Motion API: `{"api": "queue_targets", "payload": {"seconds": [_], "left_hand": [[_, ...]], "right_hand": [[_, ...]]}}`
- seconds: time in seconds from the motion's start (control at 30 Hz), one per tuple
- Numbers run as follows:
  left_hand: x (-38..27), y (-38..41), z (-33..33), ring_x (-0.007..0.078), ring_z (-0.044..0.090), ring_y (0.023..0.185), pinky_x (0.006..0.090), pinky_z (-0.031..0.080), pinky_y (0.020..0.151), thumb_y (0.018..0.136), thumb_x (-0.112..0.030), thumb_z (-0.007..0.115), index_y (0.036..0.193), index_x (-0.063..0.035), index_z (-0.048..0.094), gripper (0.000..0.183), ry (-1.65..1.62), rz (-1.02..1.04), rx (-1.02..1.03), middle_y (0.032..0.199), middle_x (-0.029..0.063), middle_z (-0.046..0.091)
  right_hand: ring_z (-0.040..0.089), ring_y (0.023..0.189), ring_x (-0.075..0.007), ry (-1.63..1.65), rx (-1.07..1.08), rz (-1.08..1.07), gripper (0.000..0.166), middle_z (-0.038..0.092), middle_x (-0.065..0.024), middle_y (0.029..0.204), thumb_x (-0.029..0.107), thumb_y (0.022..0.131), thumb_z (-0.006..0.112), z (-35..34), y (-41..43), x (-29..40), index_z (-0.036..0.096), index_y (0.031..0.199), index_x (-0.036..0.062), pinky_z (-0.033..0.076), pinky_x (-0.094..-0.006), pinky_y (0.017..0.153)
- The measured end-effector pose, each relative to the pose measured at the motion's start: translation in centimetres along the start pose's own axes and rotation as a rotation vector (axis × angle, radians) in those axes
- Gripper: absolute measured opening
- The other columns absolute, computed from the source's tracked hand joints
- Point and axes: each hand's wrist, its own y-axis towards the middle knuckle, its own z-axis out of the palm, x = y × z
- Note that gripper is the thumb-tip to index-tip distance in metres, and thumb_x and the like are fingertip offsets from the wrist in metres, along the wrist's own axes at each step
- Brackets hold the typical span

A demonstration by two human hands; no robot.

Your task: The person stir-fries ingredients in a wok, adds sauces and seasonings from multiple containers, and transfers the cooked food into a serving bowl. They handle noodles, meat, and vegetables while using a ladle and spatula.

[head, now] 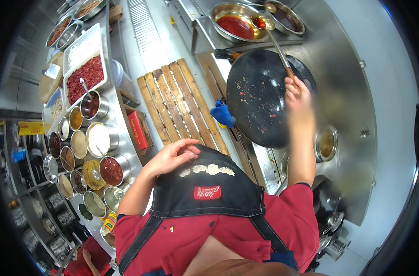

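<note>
My right hand (297,91) is closed around the wooden end of a long-handled metal ladle (278,48). Red liquid sits in the ladle's bowl, held over the right rim of a wide steel basin (214,24) of red oil. Below the ladle's handle lies a large black wok (258,93), its inside dotted with bits of red and pale seasoning. My left hand (176,155) holds nothing, its fingers loosely bent, in front of my black apron (182,196). A blue cloth (223,114) lies against the wok's left edge.
A second steel bowl (299,29) of dark liquid, with another ladle (270,7), stands beyond the basin. Seasoning pots (114,138) and a white tub of dried red chillies (66,86) line the left counter. A slatted wooden pallet (178,103) covers the floor between. Another person's arm (88,260) shows lower left.
</note>
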Motion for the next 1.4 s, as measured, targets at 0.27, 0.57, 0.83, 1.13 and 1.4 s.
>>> {"api": "queue_targets", "payload": {"seconds": [0.27,0.57,0.83,1.13,1.4], "left_hand": [[0.6,3.1,3.1,0.0156,0.062,0.105,0.0284,0.049,0.091,0.097,-0.007,0.055,0.135,-0.0015,0.047,0.040,-0.006,-0.032,0.199,0.114,0.0085,0.063],[1.2,4.5,7.1,0.0110,0.060,0.099,0.0263,0.048,0.087,0.096,-0.014,0.058,0.133,-0.0058,0.052,0.038,0.075,-0.026,0.260,0.108,0.0051,0.066],[2.7,3.5,10.0,0.0126,0.060,0.104,0.0269,0.048,0.091,0.097,-0.007,0.056,0.135,-0.0024,0.048,0.039,0.003,-0.040,0.114,0.112,0.0066,0.064],[5.8,-0.7,15.5,0.0140,0.061,0.104,0.0272,0.049,0.091,0.097,-0.007,0.055,0.134,-0.0003,0.048,0.039,-0.091,-0.056,-0.130,0.112,0.0078,0.063],[8.4,-6.4,18.6,0.0137,0.062,0.103,0.0265,0.048,0.092,0.096,-0.007,0.056,0.134,-0.0004,0.048,0.039,-0.136,-0.007,-0.353,0.114,0.0089,0.064]], "right_hand": [[0.042,0.054,-0.0049,-0.241,-0.212,-0.083,0.043,0.053,-0.0081,0.089,0.012,0.097,0.049,-2.5,-18.1,0.8,0.041,0.138,-0.0004,0.030,-0.0155,0.035],[0.053,0.059,-0.0095,-1.402,-0.491,-0.260,0.050,0.060,-0.0065,0.081,0.005,0.089,0.060,-9.7,-23.0,-6.0,0.046,0.136,0.0000,0.041,-0.0222,0.052],[0.058,0.069,-0.0131,-1.452,-0.569,-0.381,0.056,0.060,-0.0075,0.092,0.003,0.088,0.062,-10.9,-26.9,-9.2,0.043,0.140,0.0078,0.049,-0.0261,0.064],[0.064,0.103,-0.0244,-1.756,-0.274,-0.360,0.054,0.064,-0.0199,0.117,0.001,0.087,0.059,-17.6,-21.4,-5.0,0.044,0.139,0.0017,0.048,-0.0331,0.087],[0.059,0.063,-0.0116,-1.581,-0.360,-0.134,0.054,0.065,-0.0078,0.095,0.002,0.089,0.060,-14.7,-20.2,-6.5,0.041,0.139,-0.0001,0.049,-0.0251,0.055]]}}
